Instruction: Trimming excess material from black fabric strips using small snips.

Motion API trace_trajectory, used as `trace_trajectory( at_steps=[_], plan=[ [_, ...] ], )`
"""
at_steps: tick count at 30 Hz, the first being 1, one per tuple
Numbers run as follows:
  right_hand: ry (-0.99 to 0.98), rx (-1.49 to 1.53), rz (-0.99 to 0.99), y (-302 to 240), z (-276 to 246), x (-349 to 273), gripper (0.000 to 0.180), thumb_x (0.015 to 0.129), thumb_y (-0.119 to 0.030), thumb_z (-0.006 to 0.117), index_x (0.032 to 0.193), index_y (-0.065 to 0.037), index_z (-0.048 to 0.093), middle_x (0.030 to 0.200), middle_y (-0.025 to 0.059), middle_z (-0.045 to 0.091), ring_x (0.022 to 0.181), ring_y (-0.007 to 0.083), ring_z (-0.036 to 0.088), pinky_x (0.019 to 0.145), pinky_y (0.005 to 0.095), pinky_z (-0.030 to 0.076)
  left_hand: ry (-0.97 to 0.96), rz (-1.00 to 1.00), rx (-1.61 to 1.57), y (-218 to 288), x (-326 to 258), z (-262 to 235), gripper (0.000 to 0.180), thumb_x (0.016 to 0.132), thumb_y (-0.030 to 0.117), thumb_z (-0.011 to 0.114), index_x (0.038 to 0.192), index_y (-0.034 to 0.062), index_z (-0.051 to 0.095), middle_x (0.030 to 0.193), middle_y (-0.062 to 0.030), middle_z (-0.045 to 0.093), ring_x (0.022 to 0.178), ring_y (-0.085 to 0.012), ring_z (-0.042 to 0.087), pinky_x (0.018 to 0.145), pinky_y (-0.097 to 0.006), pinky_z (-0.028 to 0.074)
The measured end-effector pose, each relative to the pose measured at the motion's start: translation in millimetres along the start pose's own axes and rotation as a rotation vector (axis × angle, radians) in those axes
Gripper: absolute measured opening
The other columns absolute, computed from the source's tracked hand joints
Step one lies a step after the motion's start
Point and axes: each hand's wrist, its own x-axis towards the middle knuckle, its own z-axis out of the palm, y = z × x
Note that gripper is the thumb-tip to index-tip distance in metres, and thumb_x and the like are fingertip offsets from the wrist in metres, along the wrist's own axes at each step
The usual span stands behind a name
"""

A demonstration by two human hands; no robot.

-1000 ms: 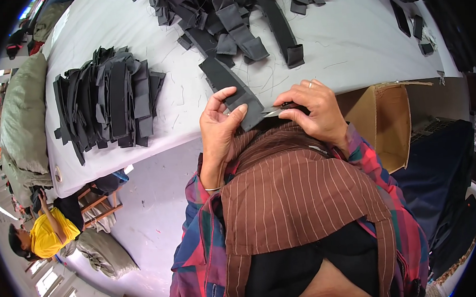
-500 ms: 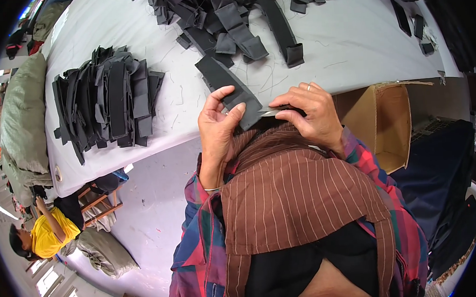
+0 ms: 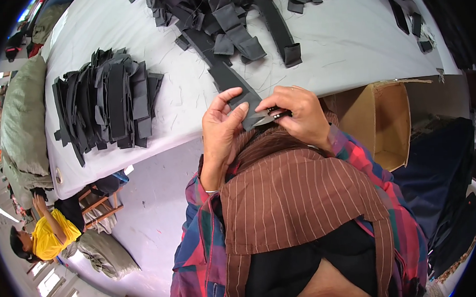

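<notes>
My left hand [image 3: 223,125] pinches a dark grey fabric strip [image 3: 230,81] between thumb and fingers, at the table's near edge. The strip slants up and away, its far end close to other loose strips. My right hand [image 3: 302,116] is closed on small thread snips [image 3: 265,119] with black handles and pale metal blades. The blades lie against the near end of the strip, beside my left thumb. Whether they are cutting a thread there is too small to tell.
A neat row of dark strips [image 3: 104,102] stands left on the white-covered table [image 3: 324,50]. Loose strips [image 3: 224,18] are heaped at the far side. A cardboard box [image 3: 392,123] is at right, past my right hand. A person in yellow [image 3: 50,236] works at far left.
My right hand has moved slightly left, bringing the snips onto the strip's near end. The strip has shifted a little right and down in my left hand.
</notes>
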Motion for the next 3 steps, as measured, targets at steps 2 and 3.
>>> trace_trajectory(
  at_steps=[2,3],
  plan=[
    [0.011,0.151,0.097,-1.7,-0.8,3.3,0.015,0.073,0.003,0.065,0.087,-0.003,0.063,0.074,0.0073,0.054,0.065,0.0195,0.053,0.061,0.03,0.042,-0.069,-0.077,0.288,11.0,-2.2,-5.0,0.043,0.088,0.007,0.063,0.128,0.0029,0.048,0.097,-0.005,0.06,0.07,-0.0064,0.056,0.061,-0.021,0.049],
    [0.016,0.221,0.117,-2.9,-2.3,9.6,0.016,0.073,0.005,0.063,0.087,-0.003,0.063,0.075,0.0062,0.057,0.068,0.0168,0.055,0.062,0.0286,0.043,-0.118,-0.143,0.575,23.0,-2.2,-11.2,0.05,0.091,0.016,0.062,0.137,0.0072,0.044,0.094,-0.0033,0.06,0.07,-0.006,0.056,0.062,-0.023,0.05]
  ],
)
